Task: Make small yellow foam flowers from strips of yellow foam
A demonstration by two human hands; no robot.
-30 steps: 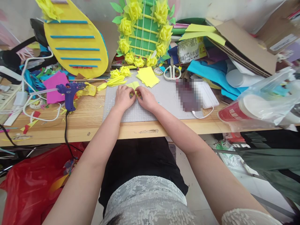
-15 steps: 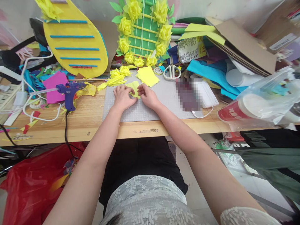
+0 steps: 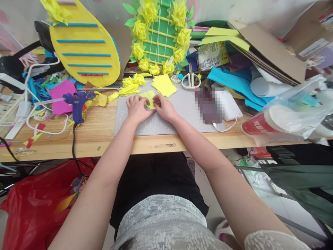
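A creased square of yellow paper lies between my hands on the grey cutting mat. My left hand grips its left and lower side, the thumb bent in and the fingers curled over the edge. On the right side my right hand pinches the paper, thumb and fingertips together. Behind it sits a stack of yellow paper squares. Folded yellow paper pieces and crumpled paper flowers lie to the left of the stack. White-handled scissors and a tape roll rest behind the mat's right half.
A purple glue gun with its cord stands left of the mat. A yellow cardboard shape and a green one with yellow flowers lean at the back. On the right are a white power bank and a bagged red cup.
My left thumb has slid slightly right along the paper's lower edge, toward my right hand. Both hands stay on the same sheet, and the table items have not moved.
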